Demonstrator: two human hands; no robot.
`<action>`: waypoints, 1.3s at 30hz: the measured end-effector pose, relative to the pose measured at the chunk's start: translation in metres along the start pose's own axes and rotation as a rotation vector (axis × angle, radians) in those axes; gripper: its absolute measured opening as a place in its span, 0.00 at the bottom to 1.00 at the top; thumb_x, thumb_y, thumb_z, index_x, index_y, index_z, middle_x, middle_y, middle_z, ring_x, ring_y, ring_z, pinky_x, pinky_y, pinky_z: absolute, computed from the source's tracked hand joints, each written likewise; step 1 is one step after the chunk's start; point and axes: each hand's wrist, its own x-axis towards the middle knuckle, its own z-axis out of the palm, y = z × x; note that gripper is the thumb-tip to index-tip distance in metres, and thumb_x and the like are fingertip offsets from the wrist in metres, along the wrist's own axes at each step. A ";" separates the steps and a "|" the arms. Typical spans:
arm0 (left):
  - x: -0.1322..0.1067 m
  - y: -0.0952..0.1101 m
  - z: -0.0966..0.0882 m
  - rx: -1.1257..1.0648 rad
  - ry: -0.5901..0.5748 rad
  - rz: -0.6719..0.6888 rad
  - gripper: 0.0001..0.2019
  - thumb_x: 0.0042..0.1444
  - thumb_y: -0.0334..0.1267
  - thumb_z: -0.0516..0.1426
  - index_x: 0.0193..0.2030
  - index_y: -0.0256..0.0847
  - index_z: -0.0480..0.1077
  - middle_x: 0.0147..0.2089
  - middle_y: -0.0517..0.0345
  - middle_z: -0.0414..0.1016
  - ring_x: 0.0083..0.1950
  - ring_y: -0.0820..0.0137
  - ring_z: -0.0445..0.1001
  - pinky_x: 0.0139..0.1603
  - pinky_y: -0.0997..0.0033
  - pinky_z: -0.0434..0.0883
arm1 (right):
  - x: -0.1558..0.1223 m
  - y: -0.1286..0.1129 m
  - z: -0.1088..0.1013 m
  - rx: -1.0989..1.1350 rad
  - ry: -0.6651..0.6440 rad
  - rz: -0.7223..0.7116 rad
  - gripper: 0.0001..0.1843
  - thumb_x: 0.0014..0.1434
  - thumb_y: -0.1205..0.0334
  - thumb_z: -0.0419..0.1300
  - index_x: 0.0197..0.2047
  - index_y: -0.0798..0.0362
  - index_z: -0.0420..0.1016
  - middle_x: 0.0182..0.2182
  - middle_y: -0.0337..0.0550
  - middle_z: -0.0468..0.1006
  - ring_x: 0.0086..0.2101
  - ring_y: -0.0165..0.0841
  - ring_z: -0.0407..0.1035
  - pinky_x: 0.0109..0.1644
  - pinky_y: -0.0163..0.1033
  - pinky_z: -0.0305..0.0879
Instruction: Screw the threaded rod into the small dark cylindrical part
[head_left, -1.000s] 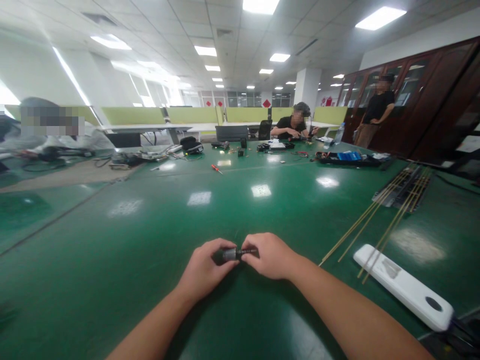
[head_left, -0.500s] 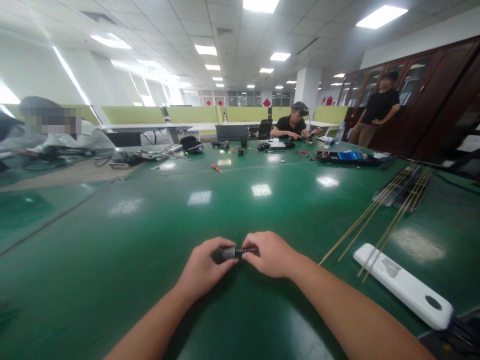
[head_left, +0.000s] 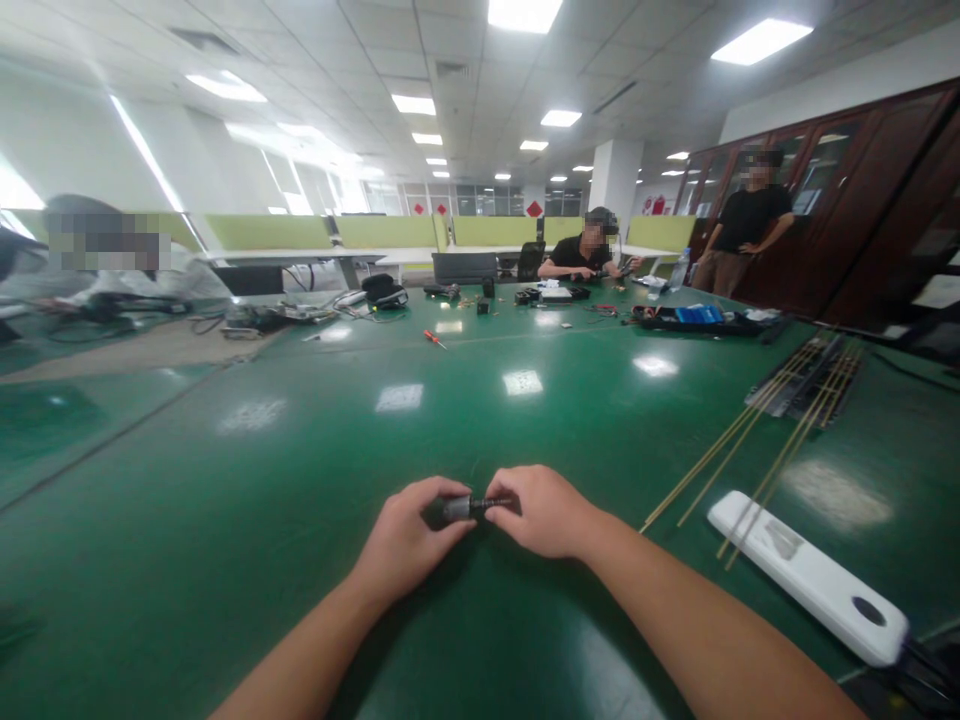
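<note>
My left hand [head_left: 409,535] pinches a small grey cylinder [head_left: 457,509] between thumb and fingers, low in the middle of the view. A thin dark ridged shaft [head_left: 481,504] points from the cylinder's right end towards my right hand [head_left: 544,510]. The thumb and fingertips of that hand are closed on the shaft, whose far end is partly covered by them. Cylinder and shaft lie in one line, roughly level, just over the green table [head_left: 315,440]. The exact kind of this part is too small to make out.
On the right lie a long white power strip [head_left: 814,580] and several thin yellowish rods [head_left: 720,450]. A red screwdriver [head_left: 433,338] rests farther back, left of a blue-filled black tray [head_left: 697,318]. Two co-workers sit at the table; another person [head_left: 750,225] stands by the cabinets.
Both hands keep their grip on the part, almost without moving. The view has shifted very slightly. The standing person has leaned a little to the left.
</note>
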 end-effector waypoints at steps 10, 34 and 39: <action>-0.001 -0.002 0.001 0.003 0.002 -0.008 0.11 0.53 0.40 0.64 0.43 0.45 0.75 0.43 0.59 0.81 0.45 0.64 0.79 0.50 0.64 0.73 | -0.001 -0.001 0.000 0.003 0.000 0.004 0.08 0.61 0.59 0.61 0.42 0.51 0.77 0.36 0.42 0.80 0.36 0.34 0.72 0.38 0.36 0.60; -0.001 -0.004 0.000 0.001 0.036 -0.002 0.11 0.52 0.41 0.64 0.43 0.45 0.75 0.42 0.59 0.81 0.43 0.64 0.79 0.48 0.65 0.73 | -0.001 0.002 0.000 -0.011 0.023 -0.010 0.07 0.61 0.59 0.61 0.41 0.51 0.76 0.34 0.40 0.79 0.34 0.32 0.70 0.36 0.35 0.58; -0.002 -0.006 0.000 -0.001 0.040 0.001 0.12 0.52 0.39 0.65 0.44 0.46 0.75 0.42 0.61 0.81 0.44 0.65 0.79 0.48 0.66 0.73 | -0.001 0.001 -0.001 -0.003 0.016 -0.001 0.07 0.60 0.59 0.61 0.41 0.51 0.76 0.33 0.40 0.79 0.32 0.31 0.70 0.35 0.34 0.57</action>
